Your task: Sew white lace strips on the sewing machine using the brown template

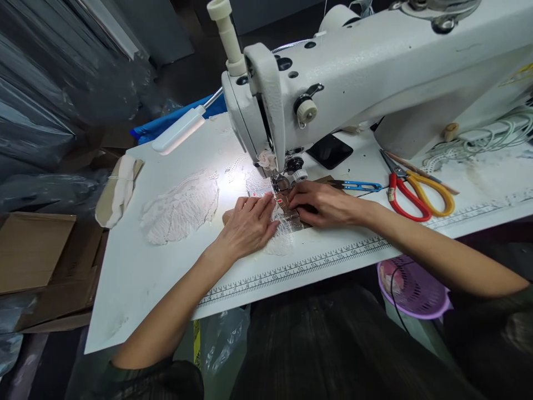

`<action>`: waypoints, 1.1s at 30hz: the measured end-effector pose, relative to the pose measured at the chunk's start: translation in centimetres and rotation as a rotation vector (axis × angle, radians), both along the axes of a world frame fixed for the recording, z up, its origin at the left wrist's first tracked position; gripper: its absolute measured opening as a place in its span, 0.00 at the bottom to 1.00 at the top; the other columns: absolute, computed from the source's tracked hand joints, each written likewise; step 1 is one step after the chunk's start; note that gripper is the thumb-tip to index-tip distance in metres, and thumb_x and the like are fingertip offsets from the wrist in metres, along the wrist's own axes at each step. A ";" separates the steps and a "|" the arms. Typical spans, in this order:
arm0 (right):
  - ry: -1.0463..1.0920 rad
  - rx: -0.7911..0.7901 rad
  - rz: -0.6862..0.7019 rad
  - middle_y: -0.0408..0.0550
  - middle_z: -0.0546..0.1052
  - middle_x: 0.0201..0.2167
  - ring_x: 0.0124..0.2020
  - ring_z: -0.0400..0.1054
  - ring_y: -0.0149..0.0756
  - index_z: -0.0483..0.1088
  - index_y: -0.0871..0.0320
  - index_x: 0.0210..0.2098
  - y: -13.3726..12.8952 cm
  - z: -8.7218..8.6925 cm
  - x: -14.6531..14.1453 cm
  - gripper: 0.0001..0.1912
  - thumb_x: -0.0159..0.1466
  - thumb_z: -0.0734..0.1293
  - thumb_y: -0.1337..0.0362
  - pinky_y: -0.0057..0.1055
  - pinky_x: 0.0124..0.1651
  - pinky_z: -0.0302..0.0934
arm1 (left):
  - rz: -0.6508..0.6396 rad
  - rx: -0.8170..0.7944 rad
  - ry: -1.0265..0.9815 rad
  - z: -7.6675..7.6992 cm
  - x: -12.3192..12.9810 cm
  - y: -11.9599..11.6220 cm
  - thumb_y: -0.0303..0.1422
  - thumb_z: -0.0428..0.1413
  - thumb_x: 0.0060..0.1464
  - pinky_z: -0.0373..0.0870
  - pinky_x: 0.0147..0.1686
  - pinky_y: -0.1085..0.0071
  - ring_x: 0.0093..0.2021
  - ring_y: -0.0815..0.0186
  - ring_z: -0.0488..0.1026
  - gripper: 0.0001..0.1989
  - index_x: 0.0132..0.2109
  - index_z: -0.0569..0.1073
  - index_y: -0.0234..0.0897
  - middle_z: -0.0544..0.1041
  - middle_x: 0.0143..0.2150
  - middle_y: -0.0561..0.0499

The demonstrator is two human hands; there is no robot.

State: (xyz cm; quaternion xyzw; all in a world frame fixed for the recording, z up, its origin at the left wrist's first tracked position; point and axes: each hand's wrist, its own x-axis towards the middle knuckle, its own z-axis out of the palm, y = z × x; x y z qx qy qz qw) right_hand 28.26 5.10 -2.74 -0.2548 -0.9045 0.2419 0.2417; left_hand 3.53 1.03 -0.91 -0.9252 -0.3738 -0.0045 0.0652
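Observation:
A white sewing machine point(258, 100) stands over the table, its presser foot point(280, 184) down by a piece of white lace fabric point(280, 239). My left hand point(252, 225) lies flat on this lace just left of the foot, fingers stretched out. Close to the right of the foot, my right hand point(318, 203) is closed, thumb and fingertips pinching at the lace edge; the exact grip is partly hidden. Beneath the right fingers a brownish plate point(306, 223) shows. Another gathered lace piece point(181, 208) rests left of my left hand.
Blue thread snips point(360, 186), a black phone point(331, 151) and red-and-yellow scissors point(416, 191) lie to the right. A lit lamp point(179, 130) stands at the back left. A tied white bundle point(120, 191) sits at the left edge; a purple basket point(416, 289) is below the table.

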 end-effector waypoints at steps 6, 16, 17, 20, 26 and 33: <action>-0.038 0.140 0.045 0.52 0.74 0.46 0.49 0.67 0.44 0.78 0.51 0.51 -0.6 -0.5 -0.1 0.19 0.63 0.63 0.68 0.43 0.54 0.64 | 0.006 -0.032 -0.065 -0.6 -0.7 0.3 0.39 0.42 0.70 0.62 0.50 0.54 0.54 0.49 0.67 0.24 0.65 0.65 0.30 0.68 0.65 0.36; 0.000 0.167 0.071 0.51 0.76 0.43 0.46 0.66 0.43 0.80 0.50 0.47 -1.4 -0.6 -0.4 0.17 0.62 0.65 0.67 0.45 0.52 0.61 | -0.035 -0.086 0.005 0.3 -0.9 0.3 0.41 0.44 0.68 0.61 0.53 0.50 0.55 0.46 0.67 0.28 0.67 0.62 0.29 0.63 0.68 0.34; 0.007 0.168 0.068 0.51 0.76 0.43 0.45 0.66 0.43 0.80 0.51 0.47 -1.4 -0.6 -0.4 0.16 0.63 0.65 0.66 0.45 0.51 0.61 | -0.040 -0.090 0.031 0.5 -0.9 0.4 0.41 0.43 0.68 0.61 0.53 0.50 0.56 0.46 0.67 0.28 0.67 0.62 0.28 0.63 0.69 0.34; 0.003 0.152 0.059 0.50 0.76 0.43 0.45 0.67 0.43 0.81 0.50 0.46 -1.3 -0.6 -0.4 0.15 0.64 0.65 0.65 0.45 0.51 0.61 | -0.071 -0.101 0.082 1.1 -0.9 0.6 0.39 0.44 0.66 0.62 0.53 0.50 0.56 0.44 0.67 0.28 0.66 0.62 0.25 0.62 0.69 0.32; 0.003 0.096 0.057 0.49 0.77 0.44 0.48 0.68 0.43 0.81 0.48 0.44 -1.3 -0.6 -0.4 0.15 0.63 0.65 0.65 0.46 0.54 0.60 | -0.110 -0.135 0.037 1.5 -1.3 0.9 0.35 0.46 0.62 0.64 0.52 0.50 0.56 0.44 0.67 0.28 0.66 0.63 0.28 0.63 0.68 0.32; 0.010 0.123 0.053 0.50 0.77 0.43 0.47 0.68 0.44 0.81 0.51 0.43 -1.5 -0.5 -0.3 0.14 0.63 0.64 0.65 0.46 0.53 0.62 | -0.064 -0.116 0.005 1.1 -0.7 0.9 0.44 0.43 0.67 0.62 0.52 0.48 0.54 0.44 0.69 0.28 0.65 0.65 0.29 0.66 0.67 0.32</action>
